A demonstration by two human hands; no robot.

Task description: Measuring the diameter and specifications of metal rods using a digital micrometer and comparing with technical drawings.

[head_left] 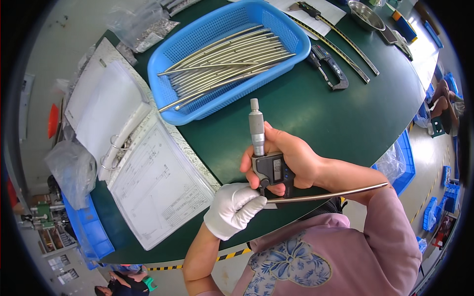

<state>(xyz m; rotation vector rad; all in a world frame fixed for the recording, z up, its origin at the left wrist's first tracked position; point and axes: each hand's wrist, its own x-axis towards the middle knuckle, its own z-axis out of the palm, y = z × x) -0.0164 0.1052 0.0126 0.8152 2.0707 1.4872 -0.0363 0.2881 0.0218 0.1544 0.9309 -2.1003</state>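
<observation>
My left hand point(233, 211), in a white glove, is closed round the end of a thin metal rod point(328, 195). The rod stretches to the right, its far end over my right forearm. Bare, my right hand point(296, 160) grips a digital micrometer point(273, 168) with a dark body, a small display and a silver thimble pointing away from me. The micrometer's frame meets the rod just beside my gloved fingers; whether its jaws touch the rod is hidden. Beyond my hands a blue plastic basket point(197, 114) holds many similar rods point(229, 66).
An open ring binder point(160, 182) with drawings lies on the green table point(222, 148) at left. At the back right are a second micrometer point(328, 66), a caliper point(308, 10), two long strips point(345, 58) and a metal bowl point(366, 16). Bagged small parts point(153, 34) sit at the far left.
</observation>
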